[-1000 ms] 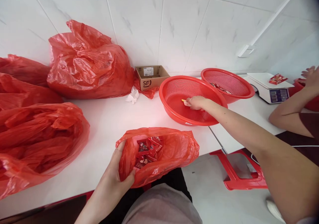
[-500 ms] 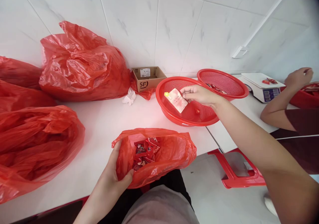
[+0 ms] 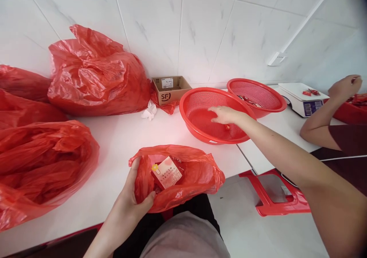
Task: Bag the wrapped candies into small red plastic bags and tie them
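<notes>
Printed packet (image 3: 166, 172), inside red bag (image 3: 183, 197), hands (image 3: 133, 191) (image 3: 228, 115) well apart

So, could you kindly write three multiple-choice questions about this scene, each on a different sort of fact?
1. Where is the white-labelled packet?
A) On the scale
B) In the red bag
C) In the cardboard box

2. What colour is the stool on the floor?
A) Red
B) Blue
C) White

3. How is the right hand held?
A) Clenched into a fist
B) Pressed against the wall
C) Open and empty over the nearer basket

Answers:
1. B: it lies inside the bag, which the left hand holds open.
2. A: its frame shows red beside the counter.
3. C: the fingers are extended, with nothing visible in them.
</notes>
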